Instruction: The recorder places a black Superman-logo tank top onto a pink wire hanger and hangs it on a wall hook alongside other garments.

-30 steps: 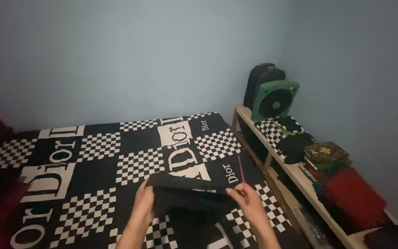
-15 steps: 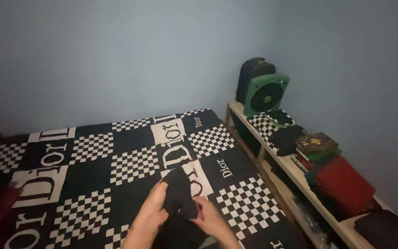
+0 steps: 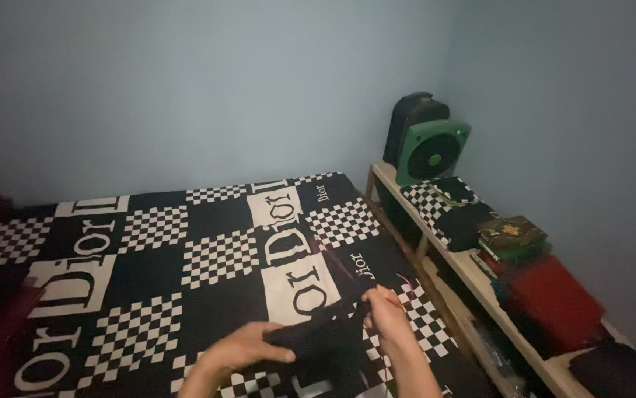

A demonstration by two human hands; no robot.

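Both hands, left hand (image 3: pixel 248 350) and right hand (image 3: pixel 388 317), grasp a black garment (image 3: pixel 325 343) over the checkered bedcover (image 3: pixel 185 258), while folded clothes (image 3: pixel 454 210) lie on the wooden shelf (image 3: pixel 473 276).

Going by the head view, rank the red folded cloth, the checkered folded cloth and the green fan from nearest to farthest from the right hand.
From the right hand:
1. Red folded cloth, low on the wooden shelf to the right.
2. Checkered folded cloth, farther back along the shelf.
3. Green fan, at the shelf's far end in the corner.
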